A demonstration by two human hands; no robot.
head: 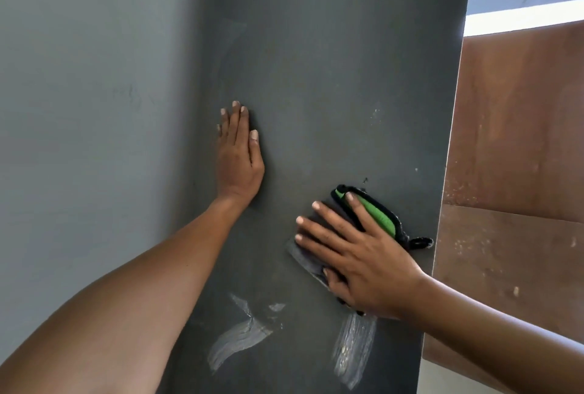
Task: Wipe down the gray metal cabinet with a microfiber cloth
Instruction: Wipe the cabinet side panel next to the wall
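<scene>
The gray metal cabinet [331,71] shows its tall dark side panel, which fills the middle of the view. My left hand [238,156] lies flat against the panel near its left edge, fingers together and pointing up, holding nothing. My right hand [357,254] presses a microfiber cloth [384,220] flat on the panel near its right edge. The cloth is gray with a green part, a black border and a small black loop at its right end. My fingers spread across it. Whitish smears [240,336] mark the panel below both hands.
A pale gray wall [79,109] meets the cabinet on the left. A reddish-brown wooden board [512,147] stands close behind the cabinet's right edge. Bright daylight shows at the top right.
</scene>
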